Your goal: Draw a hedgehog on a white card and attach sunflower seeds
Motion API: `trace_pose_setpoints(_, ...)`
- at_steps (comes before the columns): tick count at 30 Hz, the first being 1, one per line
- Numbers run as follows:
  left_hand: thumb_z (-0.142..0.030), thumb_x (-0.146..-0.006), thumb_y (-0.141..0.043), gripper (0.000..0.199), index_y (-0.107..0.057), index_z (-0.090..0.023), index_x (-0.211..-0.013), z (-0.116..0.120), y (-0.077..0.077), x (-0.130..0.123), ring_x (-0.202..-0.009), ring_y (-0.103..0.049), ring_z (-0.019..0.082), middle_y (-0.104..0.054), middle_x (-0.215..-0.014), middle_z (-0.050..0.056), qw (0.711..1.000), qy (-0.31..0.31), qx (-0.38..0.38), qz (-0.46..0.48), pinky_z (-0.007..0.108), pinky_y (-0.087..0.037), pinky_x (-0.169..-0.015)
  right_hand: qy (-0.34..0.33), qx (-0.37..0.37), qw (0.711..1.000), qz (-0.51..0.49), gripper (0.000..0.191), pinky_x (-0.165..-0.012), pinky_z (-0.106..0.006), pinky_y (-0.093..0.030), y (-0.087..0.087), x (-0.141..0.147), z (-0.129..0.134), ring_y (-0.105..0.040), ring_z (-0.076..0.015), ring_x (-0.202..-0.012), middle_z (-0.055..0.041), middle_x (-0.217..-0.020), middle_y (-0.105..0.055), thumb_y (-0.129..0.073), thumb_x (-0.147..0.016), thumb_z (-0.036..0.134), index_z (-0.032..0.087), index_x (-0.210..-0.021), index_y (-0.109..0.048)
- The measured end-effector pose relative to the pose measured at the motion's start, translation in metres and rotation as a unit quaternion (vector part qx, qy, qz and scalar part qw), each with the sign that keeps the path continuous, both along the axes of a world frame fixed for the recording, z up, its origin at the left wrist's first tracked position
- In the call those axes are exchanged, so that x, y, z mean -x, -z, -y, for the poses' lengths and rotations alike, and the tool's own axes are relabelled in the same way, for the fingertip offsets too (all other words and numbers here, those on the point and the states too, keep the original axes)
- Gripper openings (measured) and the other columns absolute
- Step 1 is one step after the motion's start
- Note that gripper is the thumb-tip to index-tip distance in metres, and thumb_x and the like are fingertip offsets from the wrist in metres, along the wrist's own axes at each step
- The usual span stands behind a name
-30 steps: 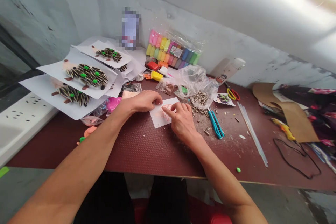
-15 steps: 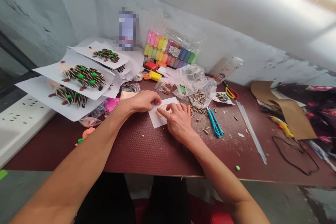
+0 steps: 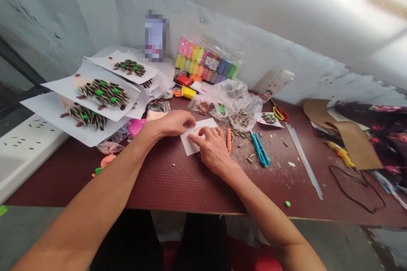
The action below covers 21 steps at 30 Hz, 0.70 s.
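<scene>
The dark red tabletop [image 3: 171, 182] has a rough, pebbled, matt surface; the small white paper sheet [image 3: 190, 146] looks smooth and matt, the crumpled clear plastic bag [image 3: 230, 98] glossy, the blue plastic craft knife [image 3: 260, 149] smooth.

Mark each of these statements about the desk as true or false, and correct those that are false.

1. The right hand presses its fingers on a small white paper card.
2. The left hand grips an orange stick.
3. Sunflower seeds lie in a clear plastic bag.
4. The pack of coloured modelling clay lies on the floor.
1. The right hand presses on the small white paper card: true.
2. The left hand grips the orange stick: false. The stick lies on the dark red table, beside the right hand; the left hand rests at the card's edge.
3. Sunflower seeds in the clear plastic bag: true.
4. Modelling clay pack on the floor: false. It sits at the table's far side.
</scene>
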<state>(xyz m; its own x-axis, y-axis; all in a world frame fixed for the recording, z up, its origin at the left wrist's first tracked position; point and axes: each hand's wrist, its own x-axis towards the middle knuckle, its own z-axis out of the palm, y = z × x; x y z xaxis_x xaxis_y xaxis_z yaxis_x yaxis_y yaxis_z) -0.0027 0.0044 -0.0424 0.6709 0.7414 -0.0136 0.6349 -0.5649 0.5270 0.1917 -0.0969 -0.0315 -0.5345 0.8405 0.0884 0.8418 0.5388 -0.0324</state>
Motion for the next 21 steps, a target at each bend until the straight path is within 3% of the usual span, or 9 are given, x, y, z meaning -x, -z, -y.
trace_pose_setpoints(6,-0.01,-0.074,-0.059,0.038,-0.075,-0.019,-0.107,0.0019,-0.002,0.0001,-0.102,-0.071,0.021,-0.079,-0.11,0.006,1.0,-0.002,-0.002,0.004,0.029,-0.053,-0.093,-0.011,0.016,1.0,0.007,0.042,-0.099,-0.041,-0.028,-0.0001,0.001,0.0017,-0.047,-0.0242,-0.103,-0.0102,-0.116,-0.062,-0.047,-0.098,0.01,0.027,-0.129,-0.07)
trace_pose_setpoints(12,-0.008,-0.073,-0.058,0.039,-0.076,-0.02,-0.105,0.0018,-0.0026,-0.0002,-0.101,-0.072,0.021,-0.079,-0.107,0.006,1.0,0.001,0.002,0.001,0.029,-0.054,-0.091,0.038,-0.009,0.999,0.0,0.044,-0.095,-0.041,-0.029,0.0002,-0.0019,0.0014,-0.047,-0.0237,-0.098,-0.0101,-0.112,-0.062,-0.044,-0.1,0.011,0.031,-0.128,-0.071)
trace_pose_setpoints(16,-0.008,-0.073,-0.058,0.041,-0.076,-0.019,-0.107,0.0009,-0.0004,0.0006,-0.102,-0.071,0.021,-0.079,-0.108,0.006,1.0,-0.002,-0.006,0.008,0.029,-0.054,-0.092,0.036,0.005,0.999,0.012,0.04,-0.094,-0.041,-0.03,0.0005,-0.0014,0.0004,-0.047,-0.0234,-0.095,-0.0101,-0.107,-0.063,-0.044,-0.1,0.012,0.028,-0.121,-0.074)
trace_pose_setpoints(21,-0.009,-0.074,-0.057,0.04,-0.076,-0.019,-0.108,0.002,-0.0015,0.0008,-0.103,-0.071,0.021,-0.079,-0.11,0.007,1.0,-0.002,-0.006,0.003,0.029,-0.054,-0.092,0.048,-0.007,0.999,-0.013,0.044,-0.093,-0.039,-0.029,-0.0019,-0.0071,-0.0011,-0.048,-0.0231,-0.098,-0.0097,-0.112,-0.063,-0.045,-0.099,0.01,0.028,-0.13,-0.071)
